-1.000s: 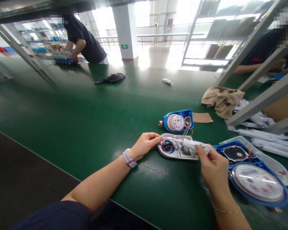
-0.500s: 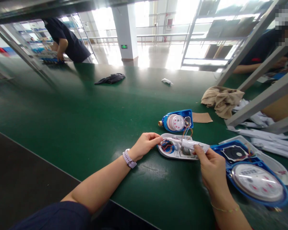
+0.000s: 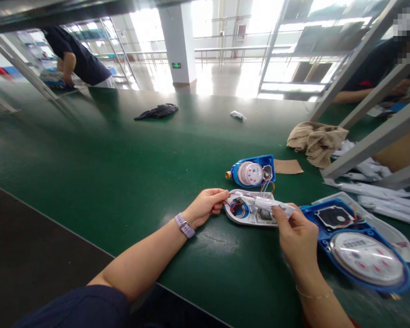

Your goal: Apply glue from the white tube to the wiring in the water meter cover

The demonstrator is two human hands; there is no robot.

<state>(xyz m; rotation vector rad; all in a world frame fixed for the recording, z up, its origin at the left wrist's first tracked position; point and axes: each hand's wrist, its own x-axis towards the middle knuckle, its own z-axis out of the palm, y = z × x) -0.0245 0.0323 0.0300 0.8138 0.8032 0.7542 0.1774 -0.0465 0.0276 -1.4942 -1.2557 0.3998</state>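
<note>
My left hand [image 3: 210,207] is closed in a pinch on thin wires [image 3: 233,194] at the left end of a white plastic cover [image 3: 233,220]. Inside that cover sit a blue ring-shaped part with red and black wires and a small module. My right hand [image 3: 295,232] grips a white wrapped packet [image 3: 271,206], holding it slanted over the cover's right half. Just behind, a water meter [image 3: 251,173] with a blue housing and brass end lies open, coloured wires [image 3: 268,186] running from it to the cover. What the white wrap contains is hidden.
A second blue water meter [image 3: 367,257] lies at the right, beside another pale cover [image 3: 401,241]. White packets [image 3: 386,198], a beige cloth [image 3: 316,139] and slanting metal posts [image 3: 372,136] stand near it. A dark cloth [image 3: 157,111] lies farther back. Co-workers [image 3: 77,57] are across the table and at right.
My right hand and the white packet have shifted slightly left. My left hand has stayed nearly in place, still pinching. The co-worker at the back left has moved further left.
</note>
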